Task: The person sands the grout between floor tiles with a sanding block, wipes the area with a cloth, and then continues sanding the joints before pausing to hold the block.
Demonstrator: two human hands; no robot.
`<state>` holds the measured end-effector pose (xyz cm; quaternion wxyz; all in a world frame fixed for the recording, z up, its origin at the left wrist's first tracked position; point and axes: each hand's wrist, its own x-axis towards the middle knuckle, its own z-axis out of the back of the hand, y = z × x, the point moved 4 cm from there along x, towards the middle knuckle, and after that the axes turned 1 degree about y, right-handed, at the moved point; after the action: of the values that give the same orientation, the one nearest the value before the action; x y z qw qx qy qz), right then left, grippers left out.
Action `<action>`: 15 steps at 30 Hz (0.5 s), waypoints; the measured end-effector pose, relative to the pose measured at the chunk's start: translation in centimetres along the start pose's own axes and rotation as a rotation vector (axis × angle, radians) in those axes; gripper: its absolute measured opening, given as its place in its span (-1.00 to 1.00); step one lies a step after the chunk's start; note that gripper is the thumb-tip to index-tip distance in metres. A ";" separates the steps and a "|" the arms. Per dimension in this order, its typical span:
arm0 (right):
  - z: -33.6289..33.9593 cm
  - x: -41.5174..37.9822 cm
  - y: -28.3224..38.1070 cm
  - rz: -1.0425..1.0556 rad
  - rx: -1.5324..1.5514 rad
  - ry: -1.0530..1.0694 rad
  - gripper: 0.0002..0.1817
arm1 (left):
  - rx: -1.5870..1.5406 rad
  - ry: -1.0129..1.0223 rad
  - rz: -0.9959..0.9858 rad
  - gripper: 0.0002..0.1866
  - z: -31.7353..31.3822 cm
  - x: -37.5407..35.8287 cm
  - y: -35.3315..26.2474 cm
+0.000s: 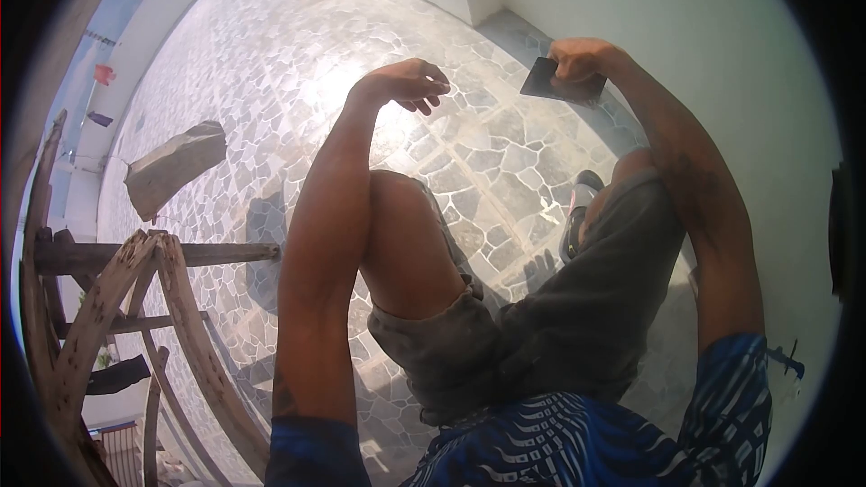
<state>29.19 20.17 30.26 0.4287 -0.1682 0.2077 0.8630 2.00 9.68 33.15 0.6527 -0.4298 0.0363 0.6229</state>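
My left hand (410,87) hangs in the air over the stone-patterned floor (492,171), fingers apart and slightly curled, with nothing in it. At the upper right, my right hand (577,61) is closed on a flat dark rectangular object (543,81), close to the pale wall. The fingers wrap over its upper edge, and part of it is hidden behind them. What this dark object is, I cannot tell.
A wooden frame of rough poles (185,325) stands at the left, with a grey cloth-like piece (176,167) above it. A pale wall (758,126) runs along the right. My bent legs (586,307) are below, one shoe (580,203) on the floor.
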 end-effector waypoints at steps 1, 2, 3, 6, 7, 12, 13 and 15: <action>-0.1 0.6 -0.4 -0.010 0.000 0.017 -0.74 | 0.001 0.002 0.001 -0.51 0.0 0.0 -0.1; -0.3 0.7 -0.8 -0.022 0.001 0.035 -0.74 | 0.000 0.001 0.010 -0.52 0.1 0.0 -0.1; 0.0 -0.1 -0.3 0.008 0.003 -0.031 -0.75 | 0.000 0.004 0.013 -0.52 0.1 0.0 0.0; 0.2 -1.9 0.8 0.010 0.055 -0.149 -0.75 | 0.000 0.010 0.015 -0.52 0.2 0.2 0.2; 0.6 -1.6 1.1 0.049 0.003 -0.095 -0.76 | -0.011 -0.013 0.031 -0.50 0.0 0.1 0.0; 2.3 -4.4 1.1 -0.004 0.134 -0.158 -0.66 | -0.101 -0.054 -0.156 -0.37 -0.9 0.5 -2.0; 2.6 -4.3 0.8 -0.017 0.199 -0.231 -0.64 | -0.168 -0.049 -0.224 -0.36 -1.1 0.8 -3.0; 3.4 -3.6 0.9 0.071 0.203 -0.417 -0.63 | -0.269 -0.114 -0.401 -0.25 -1.3 2.0 -5.2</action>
<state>30.17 18.97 35.04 0.4466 0.0649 0.2062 0.8682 7.44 11.20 33.83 0.7010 -0.4758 -0.1699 0.5033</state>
